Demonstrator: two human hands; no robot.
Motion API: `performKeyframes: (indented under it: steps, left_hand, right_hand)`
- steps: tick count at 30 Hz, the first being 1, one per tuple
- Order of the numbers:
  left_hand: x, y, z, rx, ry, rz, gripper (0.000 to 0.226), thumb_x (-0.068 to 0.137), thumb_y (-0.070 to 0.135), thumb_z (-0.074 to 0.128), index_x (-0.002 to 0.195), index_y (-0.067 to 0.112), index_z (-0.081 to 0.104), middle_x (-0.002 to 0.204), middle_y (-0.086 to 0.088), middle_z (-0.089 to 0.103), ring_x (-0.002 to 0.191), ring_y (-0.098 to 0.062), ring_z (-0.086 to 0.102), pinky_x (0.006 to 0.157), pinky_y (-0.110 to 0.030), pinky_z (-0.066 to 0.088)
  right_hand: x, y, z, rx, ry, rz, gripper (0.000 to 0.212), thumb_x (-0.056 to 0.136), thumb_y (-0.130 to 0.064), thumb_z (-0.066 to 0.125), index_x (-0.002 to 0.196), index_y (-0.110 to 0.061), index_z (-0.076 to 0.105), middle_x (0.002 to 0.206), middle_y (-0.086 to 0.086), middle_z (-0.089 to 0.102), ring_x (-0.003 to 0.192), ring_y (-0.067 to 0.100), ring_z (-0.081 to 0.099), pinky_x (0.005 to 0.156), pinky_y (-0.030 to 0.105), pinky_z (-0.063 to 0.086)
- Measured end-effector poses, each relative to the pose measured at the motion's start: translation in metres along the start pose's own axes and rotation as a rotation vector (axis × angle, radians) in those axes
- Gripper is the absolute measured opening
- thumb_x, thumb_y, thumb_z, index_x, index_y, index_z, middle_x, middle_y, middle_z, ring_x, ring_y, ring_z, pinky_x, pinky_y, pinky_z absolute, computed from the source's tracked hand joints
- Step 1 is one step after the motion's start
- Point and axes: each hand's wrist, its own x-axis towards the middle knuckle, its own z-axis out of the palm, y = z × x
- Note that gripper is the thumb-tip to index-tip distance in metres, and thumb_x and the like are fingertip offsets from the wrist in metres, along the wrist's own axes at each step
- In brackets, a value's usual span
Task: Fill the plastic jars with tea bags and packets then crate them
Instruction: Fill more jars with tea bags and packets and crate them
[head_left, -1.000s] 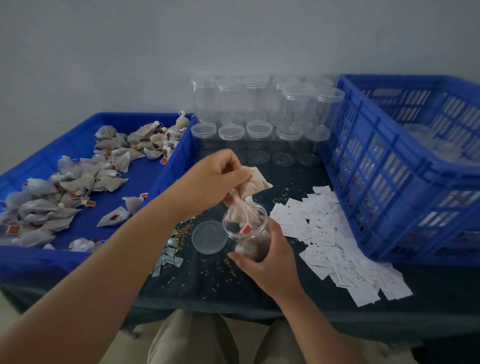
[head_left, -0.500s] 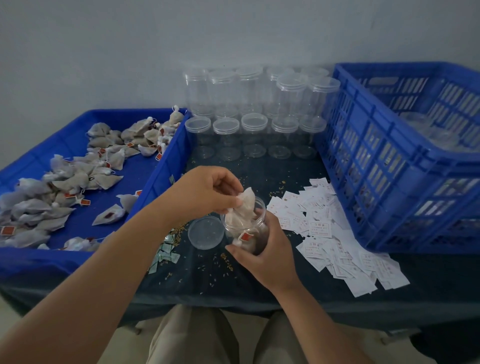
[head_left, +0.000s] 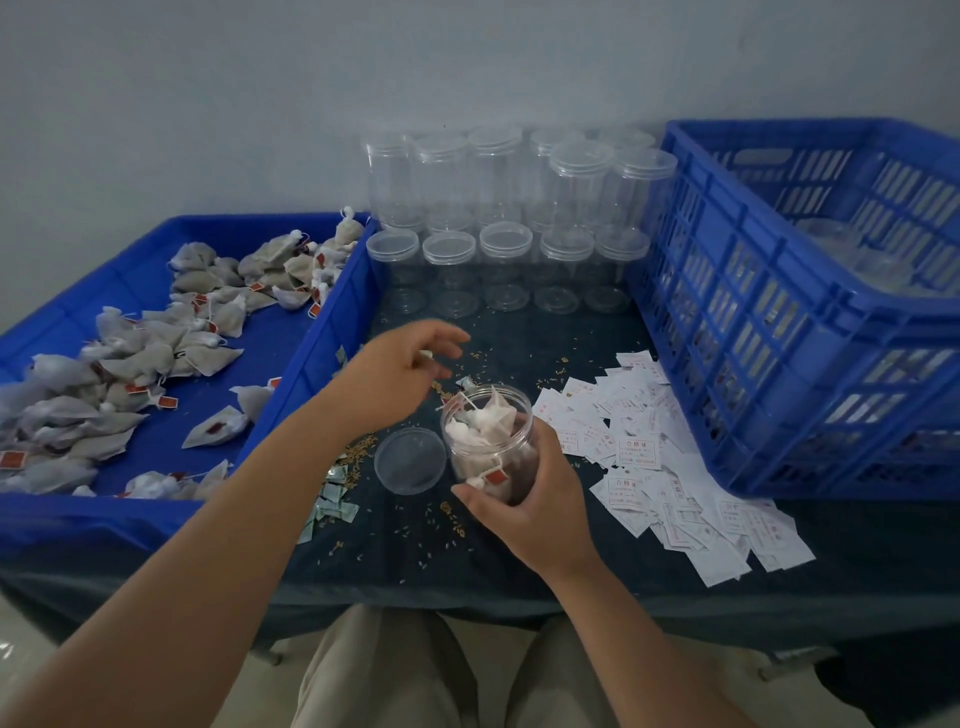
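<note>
The open plastic jar (head_left: 491, 447), filled near its mouth with tea bags (head_left: 480, 423), is gripped near upright round its lower wall by the right hand (head_left: 524, 499). The left hand (head_left: 397, 371) is held just above and left of the mouth, fingers (head_left: 441, 335) loosely spread. A small white scrap (head_left: 426, 355) is seen beside them, though whether it is pinched cannot be told. The lid (head_left: 410, 460) is laid flat just left of the jar, below the left hand, which is judged the nearer for fetching it.
</note>
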Motion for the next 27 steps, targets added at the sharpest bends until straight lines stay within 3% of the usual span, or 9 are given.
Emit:
performKeyframes:
  steps: [2,3,5,7,13,15,18,23,27]
  left_hand:
    - [0.003,-0.017,0.011,0.164,-0.289,-0.014,0.056,0.098,0.004,0.067,0.137,0.044,0.057,0.138,0.022,0.061,0.114,0.005,0.061,0.088,-0.012,0.049]
    - [0.003,-0.022,0.018,0.260,-0.372,-0.009,0.045,0.096,0.013,0.073,0.127,0.044,0.062,0.127,0.024,0.064,0.112,0.001,0.062,0.087,-0.009,0.044]
    - [0.004,-0.028,0.033,0.363,-0.336,-0.025,0.025,0.094,0.021,0.075,0.092,0.042,0.063,0.096,0.022,0.066,0.096,-0.008,0.066,0.072,-0.007,0.041]
    - [0.007,-0.036,0.043,0.267,-0.188,-0.043,0.033,0.093,0.012,0.071,0.078,0.041,0.064,0.083,0.019,0.070,0.082,-0.004,0.067,0.069,-0.016,0.045]
    - [0.004,-0.021,0.019,-0.167,0.254,-0.090,0.014,0.100,0.027,0.068,0.096,0.039,0.074,0.084,0.017,0.075,0.062,0.002,0.064,0.053,-0.013,0.047]
    - [0.003,-0.006,0.003,-0.290,0.287,-0.078,0.014,0.102,0.029,0.065,0.097,0.039,0.074,0.088,0.010,0.077,0.072,-0.004,0.070,0.066,-0.027,0.059]
    - [0.001,0.015,-0.013,-0.237,0.225,-0.032,0.010,0.105,0.032,0.062,0.101,0.036,0.070,0.100,0.009,0.076,0.098,-0.020,0.074,0.091,-0.050,0.062]
    - [-0.009,0.044,-0.014,-0.206,0.122,0.035,0.012,0.098,0.025,0.071,0.106,0.032,0.066,0.098,0.018,0.075,0.088,-0.006,0.076,0.070,-0.025,0.063]
    - [-0.015,0.044,-0.011,0.131,-0.205,-0.043,0.045,0.095,0.021,0.075,0.132,0.040,0.058,0.117,0.022,0.069,0.102,0.003,0.070,0.088,-0.024,0.061]
  right_hand:
    - [0.000,-0.001,0.000,0.000,0.009,0.005,0.078,0.068,-0.057,0.092,0.133,-0.044,0.052,0.125,-0.021,0.068,0.115,0.004,0.069,0.094,0.023,0.057]
    - [0.000,-0.001,0.000,0.004,0.012,0.007,0.078,0.068,-0.058,0.092,0.134,-0.041,0.053,0.126,-0.022,0.068,0.116,0.004,0.068,0.095,0.023,0.057]
    - [0.000,-0.002,0.000,0.015,0.018,0.012,0.078,0.068,-0.058,0.092,0.134,-0.041,0.054,0.126,-0.021,0.069,0.116,0.004,0.068,0.095,0.024,0.057]
    - [0.001,-0.003,0.000,0.029,0.024,0.012,0.076,0.068,-0.056,0.092,0.133,-0.044,0.054,0.126,-0.021,0.069,0.117,0.005,0.069,0.094,0.022,0.056]
    - [0.001,0.001,0.000,0.015,0.010,0.034,0.079,0.067,-0.062,0.091,0.133,-0.037,0.055,0.124,-0.020,0.070,0.115,0.005,0.069,0.094,0.023,0.057]
    - [0.002,0.003,0.001,-0.016,0.002,0.029,0.078,0.067,-0.063,0.091,0.131,-0.038,0.055,0.123,-0.023,0.068,0.114,0.002,0.068,0.092,0.019,0.056]
    - [0.003,0.002,0.002,-0.031,0.003,0.028,0.074,0.067,-0.062,0.092,0.128,-0.047,0.053,0.122,-0.025,0.067,0.112,0.000,0.068,0.087,0.011,0.053]
    - [0.003,0.001,0.002,-0.007,0.021,0.037,0.069,0.066,-0.062,0.091,0.123,-0.052,0.052,0.116,-0.024,0.069,0.105,0.002,0.070,0.081,0.010,0.052]
    - [0.002,0.000,0.002,-0.030,0.031,0.009,0.065,0.068,-0.065,0.089,0.118,-0.060,0.048,0.113,-0.025,0.067,0.103,0.003,0.069,0.080,0.010,0.052]
